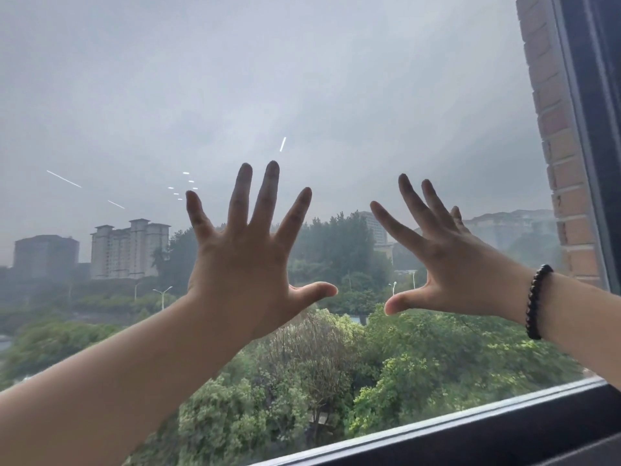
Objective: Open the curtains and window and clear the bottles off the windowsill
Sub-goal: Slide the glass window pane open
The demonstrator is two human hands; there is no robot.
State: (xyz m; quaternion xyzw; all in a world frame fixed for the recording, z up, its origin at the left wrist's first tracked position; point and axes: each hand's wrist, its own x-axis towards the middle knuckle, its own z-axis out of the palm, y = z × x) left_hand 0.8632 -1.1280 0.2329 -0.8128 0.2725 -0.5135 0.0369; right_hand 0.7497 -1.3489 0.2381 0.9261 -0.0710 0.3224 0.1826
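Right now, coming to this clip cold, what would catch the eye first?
Two raised hands fill the middle: the left hand and the right hand, fingers spread wide and holding nothing, in front of the glass. A dark bead bracelet circles the right wrist. Beyond are grey sky, green trees below and a pale tower block at left; a brick wall and the dark frame run down the right edge.

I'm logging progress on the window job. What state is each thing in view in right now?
left hand: open, fingers spread, raised toward the glass
right hand: open, fingers spread, holding nothing
window: pane in view, shut along the bottom frame
bracelet: worn on the right wrist
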